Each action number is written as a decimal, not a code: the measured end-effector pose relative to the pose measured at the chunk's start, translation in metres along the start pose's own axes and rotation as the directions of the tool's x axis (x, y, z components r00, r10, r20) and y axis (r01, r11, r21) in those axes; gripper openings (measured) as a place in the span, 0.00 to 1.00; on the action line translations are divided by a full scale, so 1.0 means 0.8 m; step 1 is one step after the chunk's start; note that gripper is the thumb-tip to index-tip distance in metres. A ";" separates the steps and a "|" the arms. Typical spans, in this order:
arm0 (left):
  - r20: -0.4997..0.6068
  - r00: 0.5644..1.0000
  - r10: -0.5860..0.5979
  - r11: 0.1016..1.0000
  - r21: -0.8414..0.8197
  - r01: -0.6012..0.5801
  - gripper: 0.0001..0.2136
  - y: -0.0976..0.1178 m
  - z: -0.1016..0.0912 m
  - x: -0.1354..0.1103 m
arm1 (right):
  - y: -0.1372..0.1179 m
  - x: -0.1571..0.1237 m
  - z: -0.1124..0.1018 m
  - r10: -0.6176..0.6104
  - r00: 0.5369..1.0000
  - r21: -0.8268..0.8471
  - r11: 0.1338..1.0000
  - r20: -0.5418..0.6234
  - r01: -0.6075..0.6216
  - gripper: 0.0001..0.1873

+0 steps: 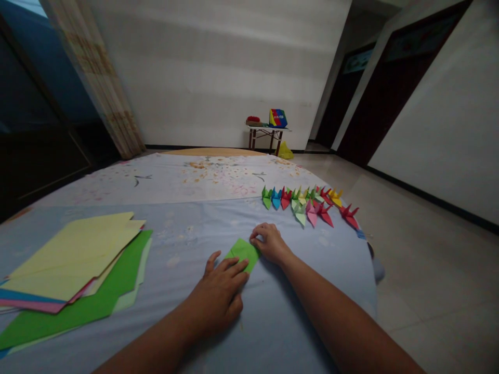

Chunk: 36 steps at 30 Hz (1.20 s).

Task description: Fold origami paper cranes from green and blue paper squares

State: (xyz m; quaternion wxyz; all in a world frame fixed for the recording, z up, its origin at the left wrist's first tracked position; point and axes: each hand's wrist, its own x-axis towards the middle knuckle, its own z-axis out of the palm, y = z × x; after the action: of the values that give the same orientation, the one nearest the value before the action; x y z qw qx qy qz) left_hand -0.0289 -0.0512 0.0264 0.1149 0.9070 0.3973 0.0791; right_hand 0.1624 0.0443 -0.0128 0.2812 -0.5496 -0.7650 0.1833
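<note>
A small folded green paper (242,252) lies on the cloth-covered table (296,311) in front of me. My left hand (220,292) lies flat with its fingers stretched out, the fingertips pressing the paper's near edge. My right hand (268,242) is curled, its fingertips pinched down on the paper's far right edge. A row of several folded paper cranes (307,203) in green, blue, red, pink and yellow stands beyond my right hand, near the table's right edge.
A stack of coloured paper sheets (74,270), yellow on top and green below, lies at the left. The table's right edge drops to a tiled floor (421,249). A small side table (267,132) with a colourful box stands against the far wall.
</note>
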 end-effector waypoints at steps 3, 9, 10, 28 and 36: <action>0.007 1.000 -0.004 1.000 -0.002 0.004 0.20 0.000 -0.001 0.000 | 0.001 -0.003 -0.003 -0.045 0.999 0.014 0.999 0.014 0.045 0.05; 0.010 1.000 0.005 1.000 -0.010 -0.005 0.21 -0.004 0.002 0.000 | 0.004 -0.004 -0.002 -0.077 0.995 -0.018 0.997 0.067 0.079 0.10; 0.012 1.000 0.005 1.000 -0.011 -0.004 0.22 -0.004 0.003 -0.001 | 0.005 -0.003 -0.001 -0.074 0.995 -0.018 0.997 0.061 0.075 0.07; 0.034 0.999 0.003 1.000 -0.010 -0.003 0.18 -0.003 -0.004 0.003 | 0.006 -0.006 0.003 -0.110 0.994 -0.006 0.994 0.019 0.110 0.06; 0.008 1.000 0.009 0.999 0.032 -0.009 0.18 -0.003 0.003 0.003 | 0.006 -0.006 0.004 -0.135 0.991 -0.020 0.991 0.010 0.135 0.06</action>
State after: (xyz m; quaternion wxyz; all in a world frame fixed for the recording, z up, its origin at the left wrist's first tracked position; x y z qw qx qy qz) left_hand -0.0287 -0.0481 0.0235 0.1018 0.9108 0.3939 0.0696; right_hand 0.1651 0.0418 -0.0192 0.2838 -0.4987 -0.8035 0.1585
